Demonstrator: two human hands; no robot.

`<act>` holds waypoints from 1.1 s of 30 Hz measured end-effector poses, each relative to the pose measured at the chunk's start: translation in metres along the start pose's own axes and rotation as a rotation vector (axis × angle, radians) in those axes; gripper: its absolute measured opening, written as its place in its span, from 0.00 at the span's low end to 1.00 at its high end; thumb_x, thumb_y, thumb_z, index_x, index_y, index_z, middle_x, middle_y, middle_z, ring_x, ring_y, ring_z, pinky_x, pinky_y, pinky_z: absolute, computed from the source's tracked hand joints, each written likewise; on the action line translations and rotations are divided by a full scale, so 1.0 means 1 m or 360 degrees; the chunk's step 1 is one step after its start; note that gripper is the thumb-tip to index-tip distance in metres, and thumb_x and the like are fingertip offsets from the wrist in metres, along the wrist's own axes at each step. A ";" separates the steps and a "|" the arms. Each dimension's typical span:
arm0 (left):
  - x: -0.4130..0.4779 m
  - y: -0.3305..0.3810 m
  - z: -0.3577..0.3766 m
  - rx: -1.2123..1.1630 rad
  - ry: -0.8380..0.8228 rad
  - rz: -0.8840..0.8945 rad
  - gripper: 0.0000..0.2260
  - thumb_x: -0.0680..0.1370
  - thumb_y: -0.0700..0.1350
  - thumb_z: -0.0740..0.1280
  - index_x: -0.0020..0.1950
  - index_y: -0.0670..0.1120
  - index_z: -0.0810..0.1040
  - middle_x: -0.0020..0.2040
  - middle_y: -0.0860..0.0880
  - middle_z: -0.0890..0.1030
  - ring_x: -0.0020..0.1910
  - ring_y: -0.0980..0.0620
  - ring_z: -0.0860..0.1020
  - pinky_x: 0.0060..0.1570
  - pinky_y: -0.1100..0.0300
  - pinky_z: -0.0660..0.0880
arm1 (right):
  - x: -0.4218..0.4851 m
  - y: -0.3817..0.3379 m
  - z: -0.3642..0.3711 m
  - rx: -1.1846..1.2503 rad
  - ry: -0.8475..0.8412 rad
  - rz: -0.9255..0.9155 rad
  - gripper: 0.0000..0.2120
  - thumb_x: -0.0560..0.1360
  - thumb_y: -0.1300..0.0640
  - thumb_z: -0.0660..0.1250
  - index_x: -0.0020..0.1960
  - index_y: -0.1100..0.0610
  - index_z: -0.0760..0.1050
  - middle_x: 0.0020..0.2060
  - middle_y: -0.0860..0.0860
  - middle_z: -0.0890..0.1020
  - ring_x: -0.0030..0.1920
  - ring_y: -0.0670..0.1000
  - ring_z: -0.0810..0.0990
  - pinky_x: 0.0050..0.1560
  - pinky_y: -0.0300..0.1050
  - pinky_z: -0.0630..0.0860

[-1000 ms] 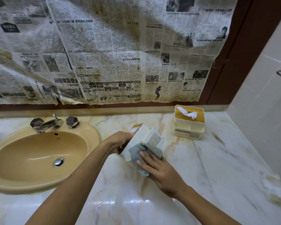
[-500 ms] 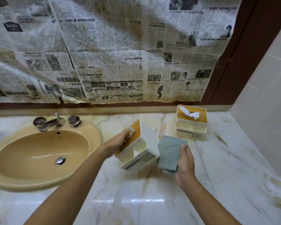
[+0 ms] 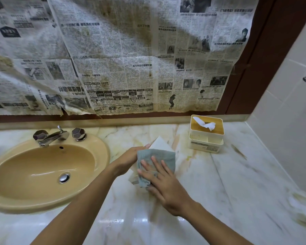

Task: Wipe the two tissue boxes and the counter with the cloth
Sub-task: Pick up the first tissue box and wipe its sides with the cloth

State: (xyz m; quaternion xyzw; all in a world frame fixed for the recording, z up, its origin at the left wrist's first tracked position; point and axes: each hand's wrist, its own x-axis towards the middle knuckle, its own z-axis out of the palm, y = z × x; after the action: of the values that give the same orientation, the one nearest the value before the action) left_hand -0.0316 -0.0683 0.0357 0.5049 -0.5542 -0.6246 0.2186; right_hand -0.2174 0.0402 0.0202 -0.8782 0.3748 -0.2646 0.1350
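A white tissue box (image 3: 160, 144) is tilted up off the marble counter (image 3: 237, 183) near the middle. My left hand (image 3: 129, 160) grips its left side. A grey-green cloth (image 3: 159, 157) lies spread over the box's near face. My right hand (image 3: 161, 181) presses the cloth flat against the box with straight fingers. Most of this box is hidden by the cloth and my hands. The second tissue box (image 3: 206, 133), white with a wooden lid and a tissue sticking out, stands upright at the back right of the counter.
A tan sink basin (image 3: 42, 172) with a chrome tap (image 3: 53, 137) fills the left. Stained newspaper (image 3: 124, 55) covers the wall behind. A tiled wall (image 3: 290, 121) closes off the right side. Yellowish stains mark the counter's right part.
My right hand, which held the cloth off to the box's right, has come back onto the box and presses the cloth on it. The box has been turned in my left hand.
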 end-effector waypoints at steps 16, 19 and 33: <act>-0.004 -0.002 -0.014 0.0071 -0.0003 0.0009 0.25 0.77 0.63 0.66 0.49 0.39 0.80 0.49 0.43 0.82 0.47 0.44 0.79 0.52 0.56 0.72 | -0.004 0.021 0.010 -0.0182 0.0077 -0.0234 0.24 0.84 0.64 0.45 0.78 0.53 0.58 0.78 0.52 0.60 0.78 0.58 0.54 0.78 0.52 0.51; -0.006 -0.003 -0.011 0.0075 0.0008 0.0065 0.22 0.76 0.61 0.68 0.41 0.40 0.79 0.33 0.49 0.78 0.32 0.53 0.74 0.37 0.61 0.68 | 0.000 0.030 0.006 -0.0156 0.0085 -0.0187 0.22 0.85 0.59 0.45 0.77 0.53 0.59 0.77 0.51 0.61 0.78 0.53 0.55 0.77 0.48 0.56; -0.011 -0.001 -0.006 0.0081 0.0000 0.0084 0.26 0.78 0.60 0.65 0.48 0.35 0.81 0.40 0.43 0.81 0.38 0.49 0.76 0.41 0.59 0.72 | -0.001 0.020 0.027 -0.0230 0.0190 -0.0372 0.26 0.83 0.63 0.58 0.78 0.54 0.57 0.77 0.51 0.62 0.78 0.56 0.56 0.77 0.52 0.55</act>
State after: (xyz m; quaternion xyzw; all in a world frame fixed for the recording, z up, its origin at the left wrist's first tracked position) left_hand -0.0217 -0.0614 0.0401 0.4955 -0.5830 -0.6044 0.2221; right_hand -0.2149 0.0287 -0.0109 -0.9060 0.2954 -0.3027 0.0171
